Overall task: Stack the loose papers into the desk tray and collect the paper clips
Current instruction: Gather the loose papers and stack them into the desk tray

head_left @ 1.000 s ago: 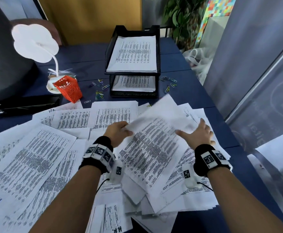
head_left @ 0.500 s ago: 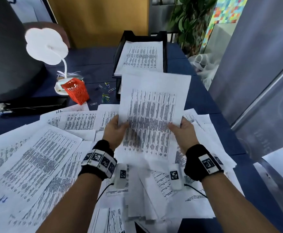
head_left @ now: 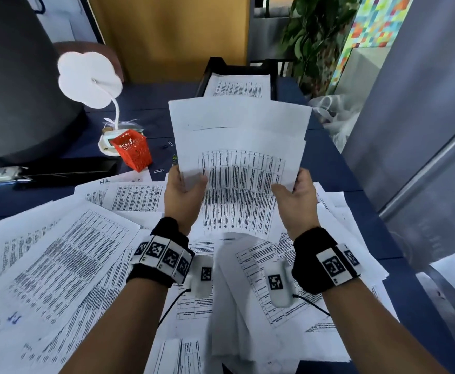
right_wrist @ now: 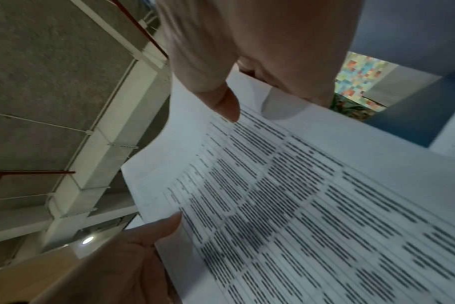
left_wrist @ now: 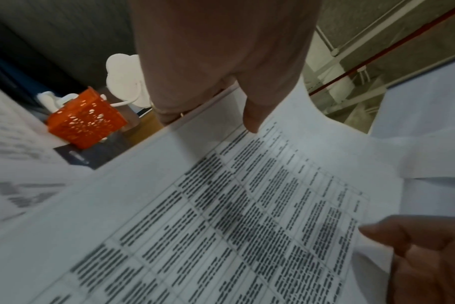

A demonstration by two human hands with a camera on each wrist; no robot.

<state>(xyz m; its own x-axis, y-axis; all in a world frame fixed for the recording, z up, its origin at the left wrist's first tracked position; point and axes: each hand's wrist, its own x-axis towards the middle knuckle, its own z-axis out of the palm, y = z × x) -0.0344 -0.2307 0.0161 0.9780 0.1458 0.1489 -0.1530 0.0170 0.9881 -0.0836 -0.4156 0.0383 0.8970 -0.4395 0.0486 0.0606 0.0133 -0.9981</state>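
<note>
Lower frame: loose white printed sheets [head_left: 59, 265] lie overlapped across the dark blue desk top [head_left: 356, 163].

Centre frame: the left hand [head_left: 184, 197] and the right hand [head_left: 296, 195] hold a raised bundle of white printed papers [head_left: 237, 147] by its left and right edges, clear of the desk. In each wrist view the thumb [left_wrist: 255, 115] lies on the printed face with the fingers curled behind, so each hand pinches the bundle. The sheets are fanned, their top edges uneven.

Left of centre: an orange perforated plastic pen cup [head_left: 132, 148] stands just in front of the base of a white cloud-shaped desk lamp [head_left: 88, 79]. Loose wire paper clips [head_left: 159, 170] lie on the desk between the cup and the bundle.

Upper centre: the black tiered desk tray [head_left: 207, 74] stands behind the bundle, a printed sheet [head_left: 238, 86] in its top tier. A green potted plant [head_left: 315, 41] occupies the upper right.
</note>
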